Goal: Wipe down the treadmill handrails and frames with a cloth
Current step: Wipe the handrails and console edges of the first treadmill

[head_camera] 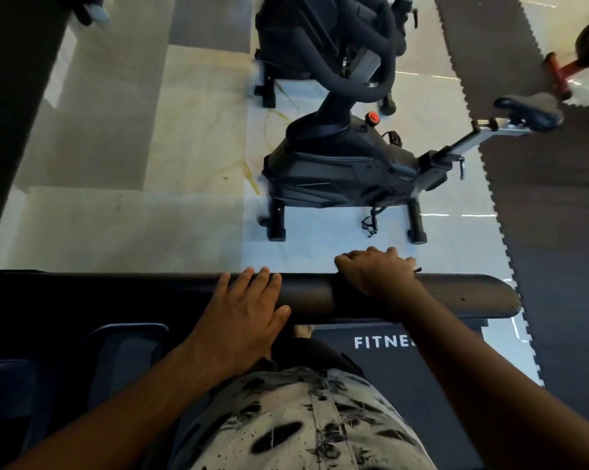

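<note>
**Wiping the treadmill handrail, cloth barely visible**

Biggest thing in shot is the treadmill itself: the deck (405, 361) with the "FITNE…" lettering sits below, and the thick black handrail (306, 295) runs straight across the view, ending in a rounded tip off to the right. Beyond it on the pale tiled floor (198, 164) is a black exercise bike (347, 167), well apart from the rail, with dark foam matting (557, 215) to the right.

Left hand (249, 310) lies flat on top of the rail, fingers (262, 278) stretched out and relaxed, gripping nothing, just bracing. Right hand (377, 274) is further along toward the tip, curled over the far side of the rail with fingers clenched. A dark band wraps the rail right under that hand, and a small dark scrap pokes out by the knuckles; I think that's the cloth (345, 295), but it's black on black, so can't say for sure.

What could go wrong: the hand could slide while the bunched cloth stays put, so part of the rail gets skipped. The underside is hidden from here, so it's easy to miss. And with weight leaning on that flat left palm, a slick foam surface could let it slip.
</note>
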A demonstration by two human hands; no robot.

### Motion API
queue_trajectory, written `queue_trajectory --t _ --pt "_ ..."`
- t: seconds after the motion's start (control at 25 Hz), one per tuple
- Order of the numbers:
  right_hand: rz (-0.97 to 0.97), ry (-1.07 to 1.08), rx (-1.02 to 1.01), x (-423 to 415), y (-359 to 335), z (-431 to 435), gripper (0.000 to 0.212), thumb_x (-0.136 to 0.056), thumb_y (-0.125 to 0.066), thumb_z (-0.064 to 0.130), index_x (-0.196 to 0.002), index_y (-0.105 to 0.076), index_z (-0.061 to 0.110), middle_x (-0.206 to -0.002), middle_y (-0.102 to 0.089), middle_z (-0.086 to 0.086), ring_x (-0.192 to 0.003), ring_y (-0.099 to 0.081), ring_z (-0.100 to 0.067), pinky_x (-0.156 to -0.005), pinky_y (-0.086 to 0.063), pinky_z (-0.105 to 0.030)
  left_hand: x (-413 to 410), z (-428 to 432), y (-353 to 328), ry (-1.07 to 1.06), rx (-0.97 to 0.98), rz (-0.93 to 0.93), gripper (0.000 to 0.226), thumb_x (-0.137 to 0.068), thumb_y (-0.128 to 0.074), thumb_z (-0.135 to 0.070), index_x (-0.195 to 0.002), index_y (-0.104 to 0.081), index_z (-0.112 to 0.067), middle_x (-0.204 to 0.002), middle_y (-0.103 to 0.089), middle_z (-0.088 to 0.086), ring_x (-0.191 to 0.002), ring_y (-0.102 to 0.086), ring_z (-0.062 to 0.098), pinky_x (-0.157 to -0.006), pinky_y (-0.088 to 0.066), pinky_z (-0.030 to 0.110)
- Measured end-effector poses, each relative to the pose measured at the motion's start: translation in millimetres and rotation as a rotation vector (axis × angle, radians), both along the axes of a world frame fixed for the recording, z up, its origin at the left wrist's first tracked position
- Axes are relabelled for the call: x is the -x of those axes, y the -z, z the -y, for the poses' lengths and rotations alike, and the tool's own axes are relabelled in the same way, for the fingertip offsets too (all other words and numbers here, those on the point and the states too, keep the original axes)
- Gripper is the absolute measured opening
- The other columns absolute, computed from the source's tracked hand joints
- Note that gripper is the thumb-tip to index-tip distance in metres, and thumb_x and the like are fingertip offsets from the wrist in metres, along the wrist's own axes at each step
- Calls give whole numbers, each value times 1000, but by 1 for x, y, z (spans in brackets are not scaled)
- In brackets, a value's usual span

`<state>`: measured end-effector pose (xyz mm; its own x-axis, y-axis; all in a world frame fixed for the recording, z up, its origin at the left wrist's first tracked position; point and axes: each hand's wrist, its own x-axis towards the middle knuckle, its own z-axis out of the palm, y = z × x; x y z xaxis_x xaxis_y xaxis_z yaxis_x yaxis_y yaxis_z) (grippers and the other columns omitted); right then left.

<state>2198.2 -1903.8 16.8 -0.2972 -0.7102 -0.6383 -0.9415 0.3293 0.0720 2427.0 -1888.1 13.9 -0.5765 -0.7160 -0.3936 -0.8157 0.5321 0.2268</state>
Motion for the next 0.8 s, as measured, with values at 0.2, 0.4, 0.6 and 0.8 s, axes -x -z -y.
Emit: queue_trajectory --t 0.2,0.4,0.6,0.8 --pt "128 -97 111 4 4 -13 50 -98 -23 54 -145 -36 41 -144 -47 -2 -124 -45 -36 -96 -38 -57 13 7 -3 20 -49 -30 78 -89 -9 -57 -145 -43 -16 -149 -45 6 -139 -40 26 -112 -30 51" --pt "160 -149 151 -7 9 -16 58 -91 -16 60 -142 -38 42 -138 -52 -5 -121 -48 -37 -94 -40 -53 24 9 -3 -1 -73 -71 84 -86 -1 -58 -149 -36 -17 -154 -39 6 -143 -34 24 -116 -23 47" --pt "42 46 -79 40 20 10 57 -93 -24 55 -133 -53 27 -137 -56 -11 -121 -49 -37 -95 -37 -51 42 8 -6 -6 -133 -46 91 -78 9 -61 -153 -24 -21 -160 -27 1 -147 -23 20 -119 -16 43" --pt "181 -116 99 42 21 -7 57 -94 -11 55 -134 -45 35 -134 -56 -7 -114 -53 -37 -93 -43 -54 59 7 -6 -2 -126 -22 90 -79 9 -61 -153 -26 -21 -159 -28 1 -147 -24 19 -119 -17 43"
